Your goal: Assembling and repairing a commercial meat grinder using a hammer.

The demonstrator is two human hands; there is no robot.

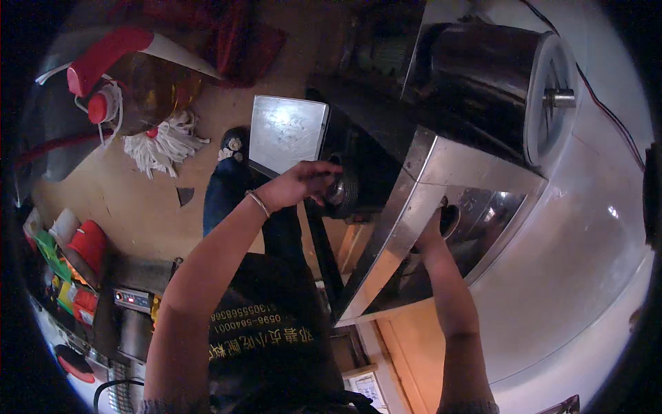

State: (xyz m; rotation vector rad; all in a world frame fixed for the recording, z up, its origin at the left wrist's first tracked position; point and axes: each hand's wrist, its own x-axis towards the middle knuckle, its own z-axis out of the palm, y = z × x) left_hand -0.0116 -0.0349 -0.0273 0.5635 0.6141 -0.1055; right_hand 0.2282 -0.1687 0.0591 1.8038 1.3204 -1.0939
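My left hand (301, 185), with a bracelet at the wrist, reaches to a dark round metal outlet (339, 190) with a ribbed ring. Its fingers are apart at the outlet's near side, and nothing shows between them. My right hand (433, 231) reaches down into a shiny metal tray (476, 217) on top of the machine, beside a dark round opening or piece (450, 221). Shadow hides most of its fingers, so I cannot make out what they hold. Below the outlet, a rectangular metal pan (288, 131) lies at a tilt.
A dark glossy cylinder (476, 79) with a pale end disc stands behind the tray. A white surface (586, 276) is at the right. On the left are a white string mop (162, 145), a large oil bottle (145, 79), and red and green packages (86, 245).
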